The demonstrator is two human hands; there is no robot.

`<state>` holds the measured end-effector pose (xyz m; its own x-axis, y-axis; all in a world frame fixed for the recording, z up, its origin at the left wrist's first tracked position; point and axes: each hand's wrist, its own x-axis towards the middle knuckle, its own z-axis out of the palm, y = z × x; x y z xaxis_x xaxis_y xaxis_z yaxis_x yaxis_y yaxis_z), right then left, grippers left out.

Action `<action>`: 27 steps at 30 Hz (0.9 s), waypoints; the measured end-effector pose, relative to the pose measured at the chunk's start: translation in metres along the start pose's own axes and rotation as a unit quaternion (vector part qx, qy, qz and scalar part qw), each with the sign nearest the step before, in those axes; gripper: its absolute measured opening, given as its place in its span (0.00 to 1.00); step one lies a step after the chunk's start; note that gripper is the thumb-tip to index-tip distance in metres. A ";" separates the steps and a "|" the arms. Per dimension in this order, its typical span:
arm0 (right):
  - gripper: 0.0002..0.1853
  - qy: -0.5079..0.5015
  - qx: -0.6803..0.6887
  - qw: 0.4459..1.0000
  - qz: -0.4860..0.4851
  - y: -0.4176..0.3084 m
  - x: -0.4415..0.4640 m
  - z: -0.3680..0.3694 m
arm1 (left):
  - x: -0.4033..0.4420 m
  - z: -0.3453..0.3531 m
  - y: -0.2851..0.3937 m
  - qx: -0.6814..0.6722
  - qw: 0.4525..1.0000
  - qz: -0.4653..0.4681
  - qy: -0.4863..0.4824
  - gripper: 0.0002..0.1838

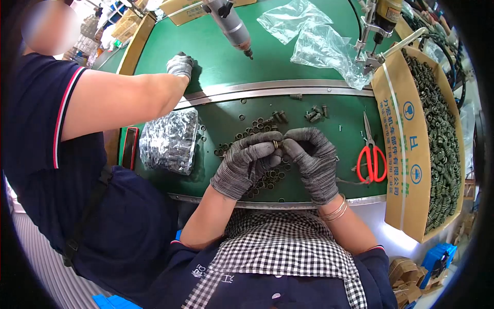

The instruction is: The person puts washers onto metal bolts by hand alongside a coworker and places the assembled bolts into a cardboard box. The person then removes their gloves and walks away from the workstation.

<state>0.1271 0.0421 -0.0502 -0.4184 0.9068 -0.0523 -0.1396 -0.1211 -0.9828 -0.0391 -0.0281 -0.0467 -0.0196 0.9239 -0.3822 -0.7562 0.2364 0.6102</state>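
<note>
Both my hands wear grey striped gloves and meet over the near part of the green table. My left hand [247, 160] is closed, with a small metal ring [276, 145] between thumb and fingertips. My right hand [314, 162] is pinched against the same spot; whether it grips the ring or another small part is hidden by its fingers. Under and around my left hand lie several loose rings [270, 180]. Just beyond my hands are dark bolts [279, 117], with more bolts [315, 113] to the right.
Red-handled scissors [371, 164] lie right of my hands, beside a carton [411, 154] full of metal parts. A plastic bag of parts [170, 140] sits left. Beyond a metal rail [267, 90], a power driver [231, 26] hangs near clear bags [321, 46]. A co-worker's gloved hand [180, 65] rests at left.
</note>
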 end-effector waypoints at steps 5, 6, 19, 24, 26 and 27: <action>0.09 -0.010 -0.003 1.000 0.020 -0.001 0.000 -0.002 | -0.004 0.012 -0.002 0.021 0.998 0.057 0.015 0.15; 0.09 -0.008 0.029 0.999 0.041 -0.003 -0.001 -0.001 | -0.005 0.015 -0.003 0.095 0.992 0.081 0.033 0.15; 0.19 -0.141 0.144 0.968 0.152 -0.031 -0.014 -0.031 | -0.006 0.044 0.021 0.627 0.748 0.193 -0.100 0.15; 0.16 0.059 -0.263 0.952 -0.143 -0.118 -0.074 -0.077 | -0.016 0.060 0.003 0.428 0.868 0.185 -0.173 0.28; 0.12 0.306 -0.355 0.854 -0.225 -0.136 -0.084 -0.112 | -0.013 0.056 0.001 0.450 0.865 0.198 -0.097 0.25; 0.09 0.362 -0.420 0.807 -0.203 -0.145 -0.086 -0.133 | -0.009 0.051 0.000 0.476 0.849 0.217 -0.071 0.23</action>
<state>0.3029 0.0355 0.0730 0.1859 0.8385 0.5123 0.6509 0.2854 -0.7034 -0.0060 -0.0208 -0.0080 -0.0312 0.9972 0.0682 0.1756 -0.0617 0.9825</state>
